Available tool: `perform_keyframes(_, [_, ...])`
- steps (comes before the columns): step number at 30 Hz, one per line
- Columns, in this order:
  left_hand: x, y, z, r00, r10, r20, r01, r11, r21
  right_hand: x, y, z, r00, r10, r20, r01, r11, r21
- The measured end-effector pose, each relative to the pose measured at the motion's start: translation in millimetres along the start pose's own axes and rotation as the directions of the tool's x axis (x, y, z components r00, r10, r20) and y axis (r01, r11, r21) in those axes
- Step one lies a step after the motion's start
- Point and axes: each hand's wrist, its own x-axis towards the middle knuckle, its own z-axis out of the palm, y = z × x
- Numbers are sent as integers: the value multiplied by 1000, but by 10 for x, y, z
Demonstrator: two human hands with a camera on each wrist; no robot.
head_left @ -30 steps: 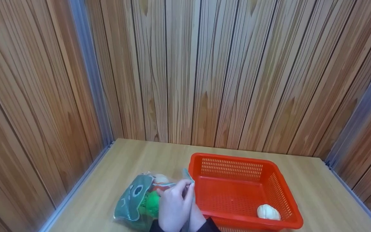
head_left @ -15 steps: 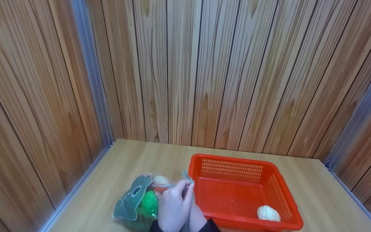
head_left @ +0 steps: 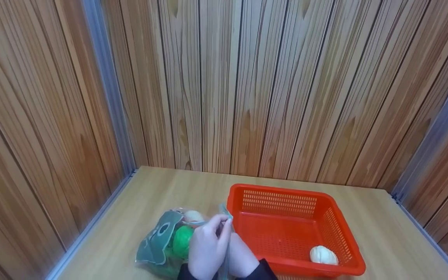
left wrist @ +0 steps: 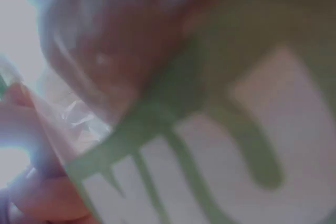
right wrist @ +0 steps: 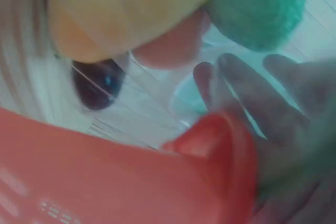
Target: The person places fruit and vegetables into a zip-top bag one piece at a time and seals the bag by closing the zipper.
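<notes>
A clear plastic bag (head_left: 158,241) with green print lies left of an orange basket (head_left: 278,190). Inside the bag are toy foods, among them a green ball (head_left: 182,240) and a pale round piece (head_left: 193,215). My left hand (head_left: 218,229) pinches the bag's upper edge beside the basket's wall. My right hand (head_left: 243,257) lies just behind that edge, its fingertips hidden in the head view. In the right wrist view, fairly straight fingers (right wrist: 247,93) show through the film near the green ball (right wrist: 257,9) and a yellow piece (right wrist: 126,9). The left wrist view is blurred bag print (left wrist: 210,145).
A white toy garlic (head_left: 323,254) lies in the basket's near right corner. The wooden table (head_left: 383,233) is enclosed by wood-panelled walls on the left, back and right. Bare tabletop shows behind the bag and right of the basket.
The right hand has come a little further into view beside the left. The bag's contents shifted slightly, the green ball moving up. The basket and garlic stay put.
</notes>
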Motion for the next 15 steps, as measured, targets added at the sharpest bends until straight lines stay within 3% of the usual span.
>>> perform_keyframes(3, [6, -2, -1, 1000, 7, -2, -7, 1000, -1, -184, -495, -244, 998, 19, -67, -17, 999, 39])
perform_keyframes(6, [12, 0, -4, 1000, 12, 10, -12, 1000, -13, -464, -1194, -628, 986, 59, -156, -44, 994, 103])
perform_keyframes(9, [17, -2, -10, 1000, -2, 29, 3, 1000, -22, -607, -1322, -822, 976, 81, -202, -55, 990, 129])
perform_keyframes(15, [8, -2, -19, 998, -45, 43, 46, 998, -34, -871, -1163, -1145, 962, 163, -221, -138, 983, 121])
